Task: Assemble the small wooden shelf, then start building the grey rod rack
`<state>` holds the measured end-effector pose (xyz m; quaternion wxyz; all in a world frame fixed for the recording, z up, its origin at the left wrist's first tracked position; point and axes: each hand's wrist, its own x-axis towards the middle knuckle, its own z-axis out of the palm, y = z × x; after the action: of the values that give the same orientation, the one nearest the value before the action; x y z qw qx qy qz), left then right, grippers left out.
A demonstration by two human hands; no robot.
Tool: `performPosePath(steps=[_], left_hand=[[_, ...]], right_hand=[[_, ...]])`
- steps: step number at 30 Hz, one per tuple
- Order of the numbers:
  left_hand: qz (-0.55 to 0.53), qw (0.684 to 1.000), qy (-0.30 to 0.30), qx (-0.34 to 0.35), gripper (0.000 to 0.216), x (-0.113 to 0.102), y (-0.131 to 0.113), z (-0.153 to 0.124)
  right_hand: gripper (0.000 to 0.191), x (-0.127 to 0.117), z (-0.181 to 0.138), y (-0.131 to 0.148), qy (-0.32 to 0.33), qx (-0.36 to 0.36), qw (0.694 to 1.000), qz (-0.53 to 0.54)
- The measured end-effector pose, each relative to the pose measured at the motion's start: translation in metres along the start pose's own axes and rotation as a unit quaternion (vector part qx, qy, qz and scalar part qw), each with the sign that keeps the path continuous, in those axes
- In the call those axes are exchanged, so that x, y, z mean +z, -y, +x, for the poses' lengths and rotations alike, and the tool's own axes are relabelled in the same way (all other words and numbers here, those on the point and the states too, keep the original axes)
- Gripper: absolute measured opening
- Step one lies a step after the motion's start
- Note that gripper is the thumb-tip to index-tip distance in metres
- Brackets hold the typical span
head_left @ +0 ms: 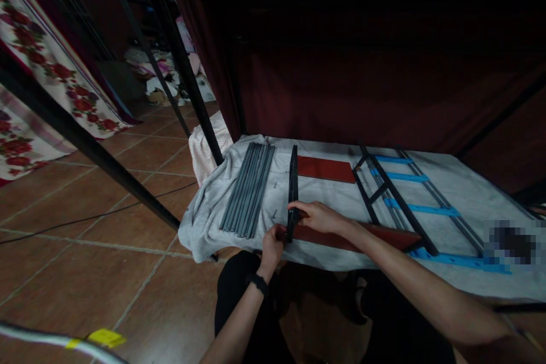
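A dark metal frame piece (293, 176) stands on edge on the grey sheet, against the ends of two reddish-brown boards (326, 168). My right hand (318, 217) is closed around its near part. Beside its near lower end, my left hand (273, 245) has its fingers pinched together; whatever is between them is hidden. Left of the frame piece lie a few small screws (275, 214), and beyond them a row of several grey metal tubes (248, 190). A second black frame (386, 193) with cross-bars stands at the boards' right ends.
Blue strips (420, 209) and grey tubes lie to the right on the grey sheet (341, 256). Black bed posts (187, 79) rise at the left, with a dark red curtain (341, 102) behind. A cable (106, 213) crosses the tiled floor.
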<state>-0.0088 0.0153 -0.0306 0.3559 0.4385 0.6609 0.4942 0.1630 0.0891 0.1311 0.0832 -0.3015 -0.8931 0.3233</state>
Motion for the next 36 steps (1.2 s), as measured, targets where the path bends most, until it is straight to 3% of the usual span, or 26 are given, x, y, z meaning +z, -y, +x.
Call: performPosePath(steps=[9,15,20,26,32,36], left_hand=[[0.021,0.999,-0.010,-0.035,0.008,0.001,0.001,0.004],[-0.049,0.998,0.026,-0.001,0.028,-0.003,0.005,0.004],[-0.016,1.000,0.006,-0.014,0.014,0.002,0.006,0.006],[-0.103,0.995,0.011,0.009,0.034,-0.003,0.003,0.001],[0.005,0.999,0.030,0.024,0.026,-0.004,-0.003,0.000],[-0.003,0.998,0.040,0.056,0.034,-0.005,-0.004,-0.002]], right_hand=[[0.044,0.000,0.001,0.005,0.001,0.000,1.000,-0.001],[0.044,-0.002,0.001,0.004,-0.003,0.002,1.000,0.007],[0.053,0.003,0.002,0.003,-0.002,0.020,1.000,-0.007],[0.060,0.007,0.003,-0.003,-0.004,0.013,1.000,-0.005],[0.064,0.010,0.002,-0.002,-0.003,0.010,1.000,0.002],[0.065,0.008,0.002,-0.001,-0.002,0.024,1.000,-0.017]])
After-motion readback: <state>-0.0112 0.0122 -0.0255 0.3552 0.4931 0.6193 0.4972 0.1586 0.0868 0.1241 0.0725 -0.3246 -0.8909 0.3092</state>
